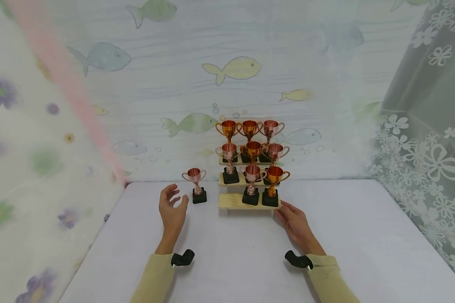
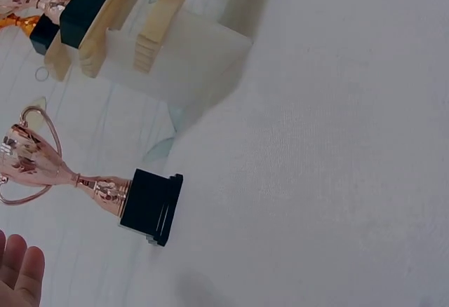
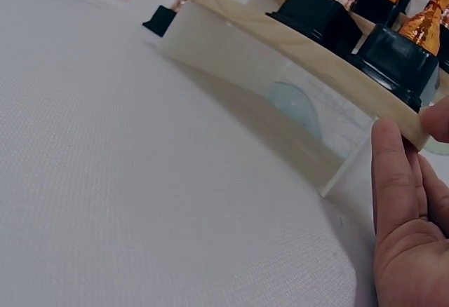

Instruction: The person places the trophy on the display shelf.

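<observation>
A rose-gold trophy cup with a black base stands upright on the table, left of a three-tier display stand. Just left of that trophy is my left hand, its fingers loosely bent and nothing in them. In the left wrist view a gap shows between the fingertips and the trophy. My right hand pinches the right end of the stand's lowest wooden shelf, fingers below and thumb at its edge. On that shelf, a rose-gold trophy and an orange-gold trophy occupy the middle and right; bare wood shows at left.
Several more trophies fill the middle and top shelves, such as a rose-gold one at middle left. Behind the stand hangs a fish-print curtain. A flowered lace curtain borders the white table on the right.
</observation>
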The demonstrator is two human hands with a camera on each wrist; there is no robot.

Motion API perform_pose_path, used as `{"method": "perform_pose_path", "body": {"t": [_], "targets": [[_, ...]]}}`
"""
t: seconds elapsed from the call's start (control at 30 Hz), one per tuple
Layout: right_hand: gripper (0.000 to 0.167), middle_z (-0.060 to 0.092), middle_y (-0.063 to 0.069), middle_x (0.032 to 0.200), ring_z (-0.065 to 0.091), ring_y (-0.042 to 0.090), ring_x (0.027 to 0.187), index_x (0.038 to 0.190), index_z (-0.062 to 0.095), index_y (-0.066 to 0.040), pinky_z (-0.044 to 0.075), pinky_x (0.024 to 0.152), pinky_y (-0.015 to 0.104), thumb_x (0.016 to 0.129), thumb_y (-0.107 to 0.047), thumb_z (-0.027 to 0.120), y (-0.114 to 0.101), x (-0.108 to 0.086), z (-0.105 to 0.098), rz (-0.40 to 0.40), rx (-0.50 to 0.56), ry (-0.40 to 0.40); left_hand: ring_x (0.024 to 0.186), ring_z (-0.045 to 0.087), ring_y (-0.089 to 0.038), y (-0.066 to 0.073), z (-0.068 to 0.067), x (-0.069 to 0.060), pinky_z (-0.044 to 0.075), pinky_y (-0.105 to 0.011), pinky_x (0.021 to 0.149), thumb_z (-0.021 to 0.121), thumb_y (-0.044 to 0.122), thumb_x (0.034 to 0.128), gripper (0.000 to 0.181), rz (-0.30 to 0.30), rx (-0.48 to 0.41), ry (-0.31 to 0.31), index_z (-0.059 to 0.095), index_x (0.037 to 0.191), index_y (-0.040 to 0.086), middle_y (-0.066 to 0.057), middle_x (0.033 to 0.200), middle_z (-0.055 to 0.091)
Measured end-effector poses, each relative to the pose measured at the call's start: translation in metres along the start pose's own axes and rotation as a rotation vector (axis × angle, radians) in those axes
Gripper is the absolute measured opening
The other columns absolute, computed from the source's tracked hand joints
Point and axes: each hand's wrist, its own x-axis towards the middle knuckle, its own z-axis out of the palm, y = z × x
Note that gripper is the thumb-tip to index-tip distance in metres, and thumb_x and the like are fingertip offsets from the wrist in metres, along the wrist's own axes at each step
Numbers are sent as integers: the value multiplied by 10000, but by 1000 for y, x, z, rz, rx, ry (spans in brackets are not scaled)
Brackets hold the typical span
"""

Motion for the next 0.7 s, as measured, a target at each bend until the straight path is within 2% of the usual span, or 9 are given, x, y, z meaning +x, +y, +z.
{"method": "perform_pose_path", "body": {"t": [0.1, 0.23, 0.4, 0.53, 0.7], "targets": [[541, 323, 195, 1592, 655, 23, 1063, 1570, 258, 44, 507, 1026, 216, 1089, -107, 456, 0, 1, 0, 5, 11, 10, 1202, 525, -289, -16, 1, 6, 478, -513, 1020, 654, -133, 872, 525, -10, -3, -13, 468, 1362, -108, -224, 1340, 521], [542, 333, 193, 1586, 658, 29, 1064, 1568, 263, 43, 509, 1026, 222, 1086, -104, 463, -1, 0, 1, 5, 21, 17, 1290, 493, -304, -26, 1, 13, 419, -534, 1092, 701, -90, 870, 619, -51, -17, -63, 421, 1421, -49, -192, 1394, 480], [562, 331, 200, 1592, 655, 26, 1064, 1571, 258, 43, 510, 1023, 219, 1081, -117, 483, -1, 1, 0, -2, 15, 21, 1391, 411, -371, -29, 4, 21, 361, -522, 1172, 746, -22, 878, 711, -120, -13, -148, 362, 1476, -17, -211, 1466, 406], [551, 329, 197, 1592, 657, 31, 1059, 1571, 266, 38, 514, 1020, 221, 1083, -112, 473, 0, 1, 0, 6, 17, 22, 1423, 373, -425, -30, 9, 29, 342, -535, 1188, 764, 9, 880, 763, -148, -26, -201, 337, 1513, -8, -237, 1499, 394], [524, 346, 186, 1586, 662, 39, 1057, 1565, 290, 27, 519, 1016, 227, 1085, -98, 458, 2, 3, 0, 12, 22, 32, 1412, 418, -372, -26, 17, 39, 363, -536, 1174, 779, 41, 879, 774, -164, -63, -227, 352, 1523, -1, -211, 1488, 445]]}}
